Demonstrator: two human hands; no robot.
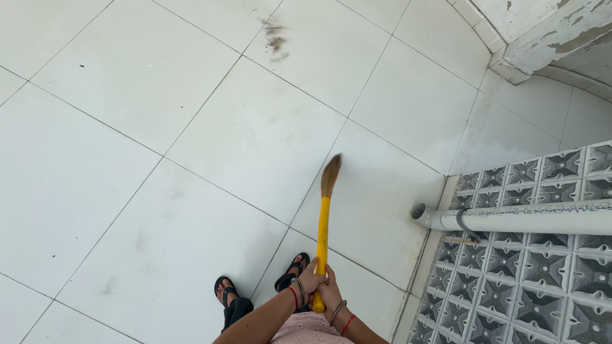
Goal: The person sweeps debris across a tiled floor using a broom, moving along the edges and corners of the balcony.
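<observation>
Both hands closed around the bottom end of the broom handle, stacked close together. Left hand sits on the left side of the yellow handle, fingers wrapped round it. Right hand is just beside it, touching, slightly lower, also wrapped. Neither is spread; both grip firmly as far as I can tell. Bangles and a red thread on both wrists.

Broom's long axis runs straight away from the hands, nearly vertical in the view, tilted a touch to the right at the far end. Bristle head is at the far end, well ahead of the hands, on or just above the floor — can't tell if it touches. Both hands equally near the handle end; bristles far from both.

Just below the hands: two feet in black sandals, left of the handle.

Further out: white tiled floor, patch of dirt far ahead, slightly left of the broom line. To the right, a white pipe lying across patterned grey tiles, well apart from the broom.
</observation>
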